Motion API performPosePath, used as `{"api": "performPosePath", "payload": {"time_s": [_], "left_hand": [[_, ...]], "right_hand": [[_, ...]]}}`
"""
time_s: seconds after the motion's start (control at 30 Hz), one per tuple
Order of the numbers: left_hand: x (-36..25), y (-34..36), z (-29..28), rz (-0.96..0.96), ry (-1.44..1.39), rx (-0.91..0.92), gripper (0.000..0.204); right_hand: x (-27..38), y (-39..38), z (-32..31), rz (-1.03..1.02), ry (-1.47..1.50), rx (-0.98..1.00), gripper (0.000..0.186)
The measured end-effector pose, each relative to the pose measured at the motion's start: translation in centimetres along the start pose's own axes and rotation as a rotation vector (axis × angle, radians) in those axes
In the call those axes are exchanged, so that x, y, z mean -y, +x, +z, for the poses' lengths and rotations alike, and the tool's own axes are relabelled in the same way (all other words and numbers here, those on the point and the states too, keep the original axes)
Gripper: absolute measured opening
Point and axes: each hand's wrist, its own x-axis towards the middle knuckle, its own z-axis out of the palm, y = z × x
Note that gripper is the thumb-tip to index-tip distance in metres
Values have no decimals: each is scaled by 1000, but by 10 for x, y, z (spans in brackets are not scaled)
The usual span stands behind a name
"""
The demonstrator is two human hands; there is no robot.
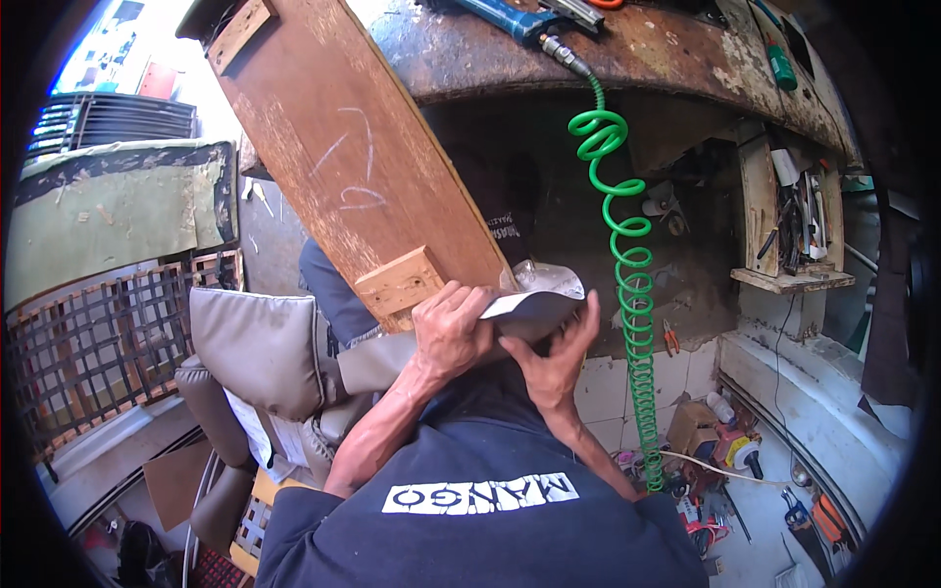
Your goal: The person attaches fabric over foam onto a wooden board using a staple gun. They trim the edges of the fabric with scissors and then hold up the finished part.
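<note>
Upholstery material (544,318), grey-brown with a pale underside, lies across the lower end of a long wooden board (328,162), its free end curling up on the right. The left hand (451,331) curls its fingers over the material near the board's lower corner, pressing them together on it. The right hand (556,355) is spread, thumb and fingers apart around the curled end. A wood block (400,279) sits on the board just beside the left hand. A padded grey-brown piece (253,348) stands to the left. On the right, a green coiled hose (640,412) hangs from a blue tool (505,18) on the worn surface (676,59).
</note>
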Motion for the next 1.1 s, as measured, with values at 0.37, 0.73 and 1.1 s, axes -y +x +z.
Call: {"api": "performPosePath", "payload": {"time_s": [0.37,0.73,1.1], "left_hand": [[17,-12,-5,-152,-621,-3,13],[33,1,-39,-895,-814,484,92],[10,4,-34,-596,-409,559,38]], "right_hand": [[11,10,-20,-300,-676,444,82],[2,33,-22,-291,-547,557,74],[-2,31,-24,85,216,399,98]]}}
